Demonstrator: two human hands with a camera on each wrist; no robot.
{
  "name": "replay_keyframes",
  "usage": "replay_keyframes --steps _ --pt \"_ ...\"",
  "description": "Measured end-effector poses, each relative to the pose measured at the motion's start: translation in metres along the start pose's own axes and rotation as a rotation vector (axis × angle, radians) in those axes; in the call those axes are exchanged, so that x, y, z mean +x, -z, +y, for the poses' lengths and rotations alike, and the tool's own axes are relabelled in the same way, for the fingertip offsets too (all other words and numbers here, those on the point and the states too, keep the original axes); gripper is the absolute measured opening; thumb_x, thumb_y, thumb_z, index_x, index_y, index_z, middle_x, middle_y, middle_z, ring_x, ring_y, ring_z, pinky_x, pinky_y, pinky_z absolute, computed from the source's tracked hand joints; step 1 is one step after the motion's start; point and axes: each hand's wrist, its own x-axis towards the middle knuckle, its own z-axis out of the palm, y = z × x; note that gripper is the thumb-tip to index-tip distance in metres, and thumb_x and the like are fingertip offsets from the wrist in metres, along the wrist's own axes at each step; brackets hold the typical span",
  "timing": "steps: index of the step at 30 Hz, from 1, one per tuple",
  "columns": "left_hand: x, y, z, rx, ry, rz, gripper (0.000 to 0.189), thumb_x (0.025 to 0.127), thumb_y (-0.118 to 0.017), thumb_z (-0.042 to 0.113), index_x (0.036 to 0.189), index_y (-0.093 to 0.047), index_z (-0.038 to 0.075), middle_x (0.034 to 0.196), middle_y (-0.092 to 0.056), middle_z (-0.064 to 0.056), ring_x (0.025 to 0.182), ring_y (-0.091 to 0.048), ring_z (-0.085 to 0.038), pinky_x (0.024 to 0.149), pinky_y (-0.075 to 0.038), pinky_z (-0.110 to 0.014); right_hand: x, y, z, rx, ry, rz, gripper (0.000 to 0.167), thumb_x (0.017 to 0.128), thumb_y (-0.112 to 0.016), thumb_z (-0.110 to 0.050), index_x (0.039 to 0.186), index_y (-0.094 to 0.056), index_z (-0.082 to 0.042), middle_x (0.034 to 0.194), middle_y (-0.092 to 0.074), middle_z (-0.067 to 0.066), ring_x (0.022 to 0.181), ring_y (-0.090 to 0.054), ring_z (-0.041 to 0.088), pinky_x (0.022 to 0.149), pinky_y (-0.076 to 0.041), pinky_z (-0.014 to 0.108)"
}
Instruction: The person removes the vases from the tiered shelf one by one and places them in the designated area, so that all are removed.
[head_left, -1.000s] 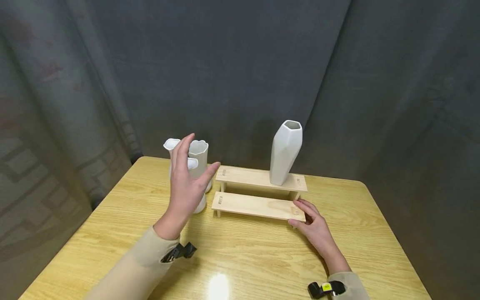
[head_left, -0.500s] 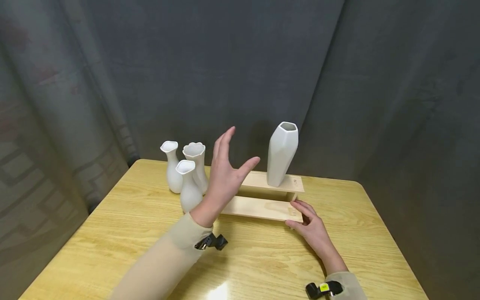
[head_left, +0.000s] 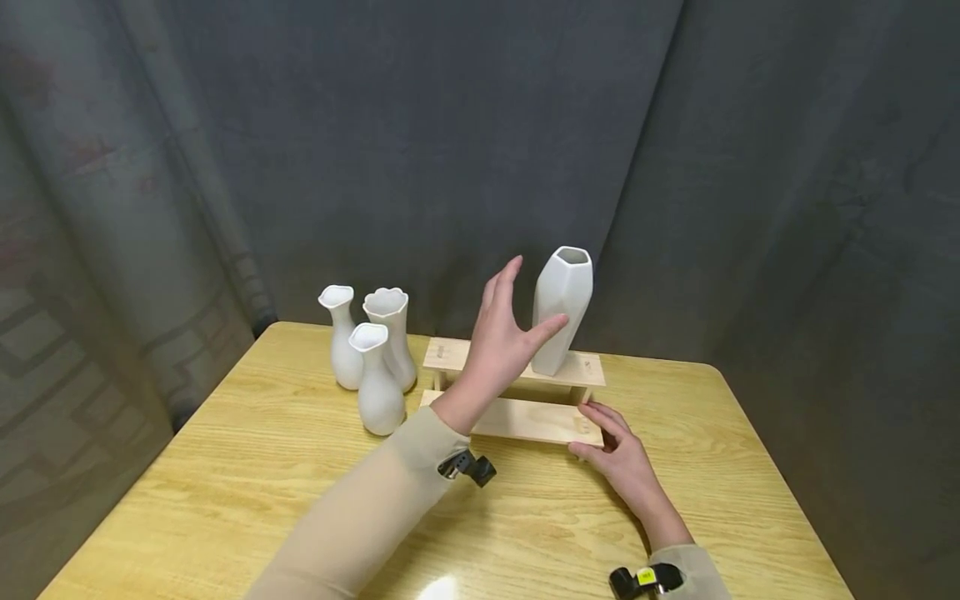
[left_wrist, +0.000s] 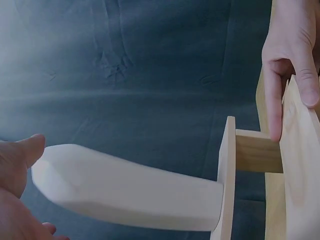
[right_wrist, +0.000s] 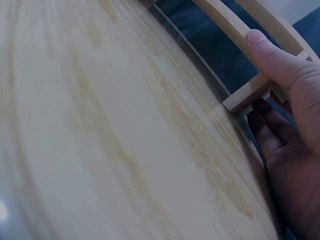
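Observation:
A tall white faceted vase [head_left: 564, 287] stands upright near the right end of the upper step of a two-step wooden stand [head_left: 536, 421]. Just left of it my left hand [head_left: 497, 348] is raised, fingers and thumb spread apart, the thumb overlapping the vase in the head view. The left wrist view puts the thumb and fingers of that hand [left_wrist: 17, 180] near the vase's upper end [left_wrist: 125, 187]. My right hand [head_left: 622, 458] holds the right end of the lower step. In the right wrist view its thumb [right_wrist: 275, 57] lies along the board, with fingers around the leg.
Three smaller white vases stand close together on the left of the table: a front one [head_left: 380, 396], a wavy-rimmed one [head_left: 390, 321] and a rear one [head_left: 342, 346]. Behind the wooden table [head_left: 225, 467] hangs a dark grey curtain [head_left: 420, 150].
My left hand has moved right, from in front of the small vases to beside the tall vase, staying spread. My right hand keeps its hold on the lower step.

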Motion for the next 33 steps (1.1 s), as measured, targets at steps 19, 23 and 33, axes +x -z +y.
replay_keyframes --steps 19,23,33 --pt "0.02 -0.035 0.001 -0.007 0.062 0.012 0.106 0.09 -0.096 0.036 0.172 -0.033 0.018 0.158 -0.052 -0.015 0.126 -0.063 -0.031 0.1 -0.058 -0.051 0.0 -0.002 -0.002 0.003 -0.019 0.003 0.071 0.098 -0.088 -0.031 0.161 -0.059 -0.018 0.172 -0.038 0.007 0.162 -0.03 0.03 0.107 -0.027 0.0" --pt "0.022 -0.037 0.0 0.013 0.068 0.017 0.104 0.089 -0.096 0.035 0.171 -0.034 0.019 0.156 -0.054 -0.014 0.123 -0.064 -0.03 0.098 -0.058 -0.05 0.001 -0.002 -0.002 0.004 -0.015 0.005 0.072 0.098 -0.088 -0.031 0.161 -0.058 -0.017 0.172 -0.038 0.007 0.163 -0.029 0.03 0.107 -0.027 0.0" --pt "0.025 -0.039 0.002 0.06 0.053 0.033 0.091 0.091 -0.095 0.03 0.166 -0.044 0.016 0.147 -0.06 -0.015 0.121 -0.066 -0.032 0.096 -0.059 -0.05 0.002 -0.001 -0.003 -0.022 -0.021 0.009 0.072 0.097 -0.088 -0.032 0.161 -0.059 -0.017 0.172 -0.038 0.007 0.163 -0.03 0.03 0.116 -0.028 0.009"
